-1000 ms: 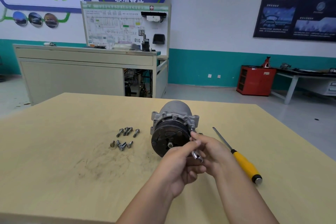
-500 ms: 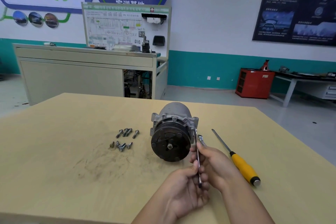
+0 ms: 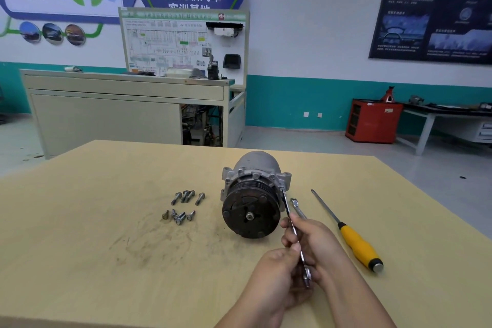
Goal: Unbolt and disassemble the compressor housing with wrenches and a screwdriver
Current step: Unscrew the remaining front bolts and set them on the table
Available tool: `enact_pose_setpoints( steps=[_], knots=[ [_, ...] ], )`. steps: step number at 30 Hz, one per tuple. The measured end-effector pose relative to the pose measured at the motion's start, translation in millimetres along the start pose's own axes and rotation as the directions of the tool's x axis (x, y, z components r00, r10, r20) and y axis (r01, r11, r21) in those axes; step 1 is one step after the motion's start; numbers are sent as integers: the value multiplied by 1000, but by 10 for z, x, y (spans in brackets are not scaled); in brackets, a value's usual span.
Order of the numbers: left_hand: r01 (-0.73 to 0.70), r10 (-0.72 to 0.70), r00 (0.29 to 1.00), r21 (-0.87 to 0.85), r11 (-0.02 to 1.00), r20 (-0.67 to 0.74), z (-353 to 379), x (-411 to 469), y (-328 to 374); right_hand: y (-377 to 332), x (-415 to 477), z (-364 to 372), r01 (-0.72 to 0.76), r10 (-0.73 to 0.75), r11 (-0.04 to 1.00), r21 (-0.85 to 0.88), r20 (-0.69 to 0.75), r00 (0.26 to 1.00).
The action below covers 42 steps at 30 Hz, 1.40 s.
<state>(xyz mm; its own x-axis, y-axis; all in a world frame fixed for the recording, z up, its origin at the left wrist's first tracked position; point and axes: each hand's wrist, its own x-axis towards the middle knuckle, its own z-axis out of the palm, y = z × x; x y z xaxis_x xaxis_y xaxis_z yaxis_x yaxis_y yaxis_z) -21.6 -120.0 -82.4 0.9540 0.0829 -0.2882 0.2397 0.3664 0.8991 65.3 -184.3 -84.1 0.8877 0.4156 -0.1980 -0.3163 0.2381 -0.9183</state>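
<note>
Compressor (image 3: 251, 202) set on table (image 3: 106, 221), pulley face turned toward camera. Wrench (image 3: 294, 231) gripped by both hands; upper end laid against right flange of housing, lower end by left palm. Left hand (image 3: 277, 274) clenched round wrench's lower part, thumb pressed on shaft. Right hand (image 3: 316, 242) curled round shaft's middle. Second wrench (image 3: 296, 206) laid on table just behind right hand. Screwdriver (image 3: 348, 231) laid right of hands, yellow handle nearer camera. Bolts (image 3: 183, 206) scattered left of compressor, apart from it.
</note>
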Motion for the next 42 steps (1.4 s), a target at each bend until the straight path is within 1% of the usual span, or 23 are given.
enact_pose_setpoints(
  steps=[2,6,10,15,21,24,29,32,34,38,40,42],
  knots=[
    [-3,3,1000,0,1000,2,-9,-3,6,-6,-2,7,-1,1,1000,-15,-10,1000],
    [16,-15,999,-32,999,32,-36,2,18,-16,-7,-17,-7,1,990,-138,-44,999],
    [24,-20,998,-69,997,56,-67,11,11,-20,-11,-18,9,-26,977,-212,-79,997],
    [20,-14,998,-102,995,59,-85,18,35,-62,-11,18,23,-46,969,-247,-89,995],
    [35,-24,997,-146,989,75,-111,37,67,-98,-17,67,13,-34,976,-219,-91,995],
    [57,-47,996,-150,987,70,-100,39,79,-129,-37,98,40,-73,962,-270,-110,991],
    [-30,32,999,-94,995,14,-82,55,114,-262,-38,110,67,-130,928,-366,-149,980],
    [-50,53,998,-139,989,19,-57,59,153,-340,-49,114,60,-137,902,-428,-151,979],
    [-33,39,999,-176,984,29,-21,50,182,-375,-54,126,69,-151,888,-455,-145,978],
    [49,-17,996,-362,931,93,32,21,223,-442,-71,150,85,-178,859,-505,-139,974],
    [73,-21,992,-424,903,125,37,29,206,-448,-88,159,67,-140,887,-457,-129,982],
    [104,-35,988,-472,876,152,33,17,210,-431,-98,163,-6,-28,948,-319,-102,994]
  ],
)
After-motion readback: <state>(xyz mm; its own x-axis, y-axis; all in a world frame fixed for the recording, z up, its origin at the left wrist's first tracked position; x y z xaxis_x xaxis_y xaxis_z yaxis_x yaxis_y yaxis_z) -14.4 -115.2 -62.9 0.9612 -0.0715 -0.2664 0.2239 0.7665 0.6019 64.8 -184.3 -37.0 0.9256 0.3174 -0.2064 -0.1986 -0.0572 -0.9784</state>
